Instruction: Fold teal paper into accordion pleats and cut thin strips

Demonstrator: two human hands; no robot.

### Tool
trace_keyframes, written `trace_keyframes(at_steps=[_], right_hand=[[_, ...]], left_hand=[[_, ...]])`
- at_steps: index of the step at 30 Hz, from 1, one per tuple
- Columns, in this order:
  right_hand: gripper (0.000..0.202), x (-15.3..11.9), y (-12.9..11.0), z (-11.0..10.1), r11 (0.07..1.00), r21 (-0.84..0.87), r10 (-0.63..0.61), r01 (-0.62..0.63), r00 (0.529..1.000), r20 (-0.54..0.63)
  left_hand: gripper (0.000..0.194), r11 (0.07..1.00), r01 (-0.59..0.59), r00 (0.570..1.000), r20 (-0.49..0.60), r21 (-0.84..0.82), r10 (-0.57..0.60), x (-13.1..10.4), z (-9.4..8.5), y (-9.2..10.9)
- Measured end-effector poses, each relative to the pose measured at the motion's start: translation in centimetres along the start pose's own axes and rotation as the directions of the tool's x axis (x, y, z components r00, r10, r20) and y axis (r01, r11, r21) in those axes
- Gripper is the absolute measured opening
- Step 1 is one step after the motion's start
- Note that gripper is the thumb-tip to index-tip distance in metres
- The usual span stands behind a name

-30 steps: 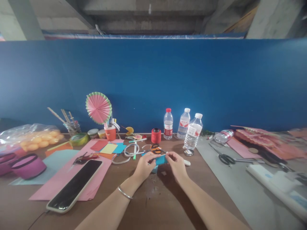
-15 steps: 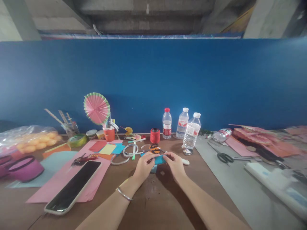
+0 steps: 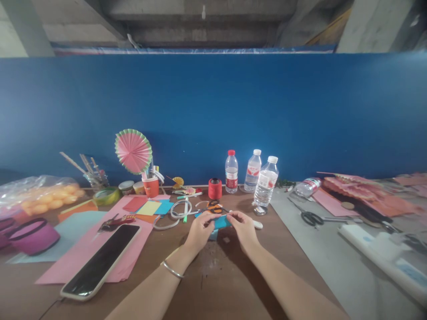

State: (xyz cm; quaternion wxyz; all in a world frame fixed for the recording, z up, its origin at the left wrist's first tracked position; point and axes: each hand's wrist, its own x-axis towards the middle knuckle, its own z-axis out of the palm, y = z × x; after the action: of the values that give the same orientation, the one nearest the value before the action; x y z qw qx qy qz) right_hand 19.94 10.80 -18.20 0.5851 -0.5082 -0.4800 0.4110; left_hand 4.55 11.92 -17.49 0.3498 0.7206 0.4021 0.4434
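A small strip of blue paper (image 3: pixel 222 222) is stretched between my two hands, a little above the brown table. My left hand (image 3: pixel 200 229) pinches its left end, and my right hand (image 3: pixel 243 227) pinches the right end. Under the strip lies another light blue paper piece (image 3: pixel 213 234), partly hidden by my left hand. Just beyond my fingers are orange-handled scissors (image 3: pixel 214 207) and a red spool of thread (image 3: pixel 215 189). A white object (image 3: pixel 258 225) pokes out beside my right hand; its kind is unclear.
To the left lie a phone (image 3: pixel 102 262), pink paper (image 3: pixel 140 249) and coloured paper squares (image 3: pixel 148 207). A paper fan (image 3: pixel 133 151) stands in a red cup (image 3: pixel 151 186). Water bottles (image 3: pixel 266 182) stand behind. On the grey surface at right are dark scissors (image 3: pixel 312 218) and a power strip (image 3: pixel 373 249).
Both hands keep their pinch on the blue paper and have hardly moved. The whole view has shifted very slightly.
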Motion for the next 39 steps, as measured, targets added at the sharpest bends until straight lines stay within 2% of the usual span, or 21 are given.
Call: trace_keyframes(at_steps=[4,8,14,16,18,20,22,24,27,33,39], right_hand=[[0.017,0.5,0.2,-0.5,0.999,-0.019,0.026,-0.026,0.999,0.034],[0.02,1.5,0.4,-1.5,0.994,-0.065,0.094,-0.083,0.978,0.188],[0.019,2.0,0.4,-2.6,0.983,-0.14,0.152,-0.119,0.956,0.252],[0.018,2.1,0.3,-2.9,0.985,-0.164,0.094,-0.05,0.957,0.273],[0.016,2.2,0.2,-3.3,0.973,-0.211,-0.018,0.093,0.942,0.335],[0.011,2.4,0.1,-3.8,0.928,-0.278,-0.106,0.248,0.892,0.439],[0.005,2.5,0.0,-4.3,0.876,-0.337,-0.117,0.344,0.831,0.544],[0.004,2.5,-0.1,-4.6,0.839,-0.379,-0.091,0.391,0.786,0.611],[0.006,2.4,-0.3,-4.9,0.796,-0.426,-0.06,0.43,0.756,0.651],[0.005,2.2,-0.6,-4.8,0.722,-0.459,-0.033,0.517,0.689,0.724],[0.007,1.9,-1.1,-4.6,0.636,-0.509,0.0,0.58,0.659,0.752]], left_hand=[[0.032,0.997,-0.034,0.998,0.047,0.072,0.03,0.1,-0.6,0.3],[0.033,0.986,-0.082,0.991,0.114,0.145,0.065,0.3,-1.3,0.1],[0.019,0.973,0.007,0.995,0.091,0.232,-0.029,0.6,-1.8,-1.0],[0.014,0.965,-0.002,0.995,0.095,0.264,-0.024,0.6,-1.9,-0.9],[0.011,0.952,-0.063,0.992,0.119,0.299,0.029,0.5,-2.1,-0.7],[0.011,0.922,-0.176,0.977,0.178,0.346,0.119,0.4,-2.2,-0.5],[0.012,0.868,-0.3,0.941,0.273,0.397,0.2,0.2,-2.4,-0.4],[0.012,0.806,-0.395,0.898,0.369,0.441,0.238,0.1,-2.5,-0.5],[0.012,0.735,-0.476,0.854,0.454,0.482,0.255,0.0,-2.6,-0.6],[0.014,0.632,-0.563,0.794,0.56,0.533,0.235,-0.3,-2.7,0.1],[0.017,0.48,-0.629,0.758,0.618,0.611,0.207,-0.3,-2.2,0.6]])
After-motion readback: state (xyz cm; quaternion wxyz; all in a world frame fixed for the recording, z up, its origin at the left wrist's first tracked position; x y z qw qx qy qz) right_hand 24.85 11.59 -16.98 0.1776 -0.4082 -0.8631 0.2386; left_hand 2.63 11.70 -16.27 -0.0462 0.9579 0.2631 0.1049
